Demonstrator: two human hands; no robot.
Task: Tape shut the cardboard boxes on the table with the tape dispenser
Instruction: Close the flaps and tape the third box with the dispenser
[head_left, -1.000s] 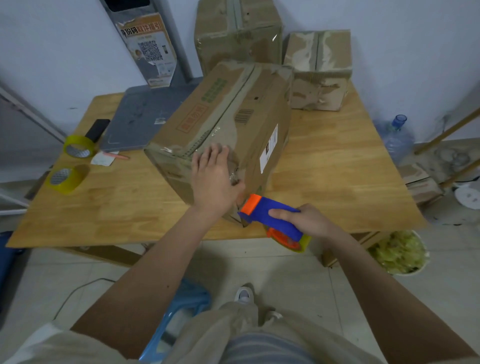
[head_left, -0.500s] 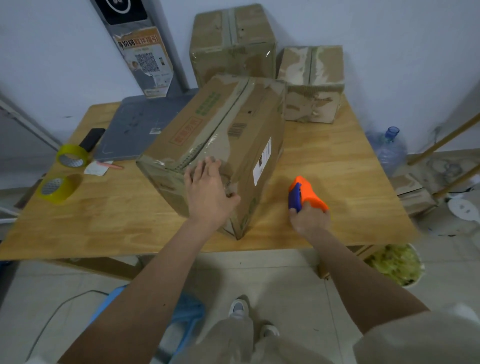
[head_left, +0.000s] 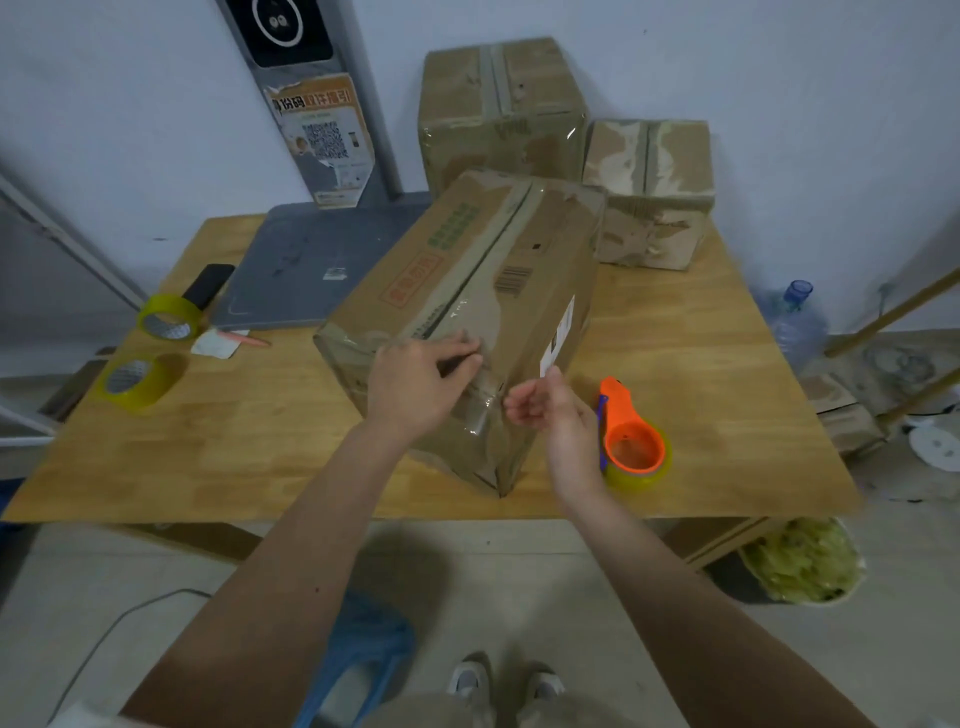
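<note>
A long cardboard box lies skewed on the wooden table, a clear tape strip running along its top seam and down its near end. My left hand rests on the box's near top edge, fingers pressed flat on the tape. My right hand hovers at the box's near right corner, fingers loosely curled, holding nothing. The orange and blue tape dispenser lies on the table just right of that hand. Two taped boxes, a tall one and a smaller one, stand at the back by the wall.
Two yellow tape rolls and a black phone sit at the table's left. A grey board lies behind the long box. A bin and a water bottle stand on the floor at right.
My right hand set the dispenser down on the table, let go of it and moved left to the box's corner. My left hand shifted slightly on the box's near edge.
</note>
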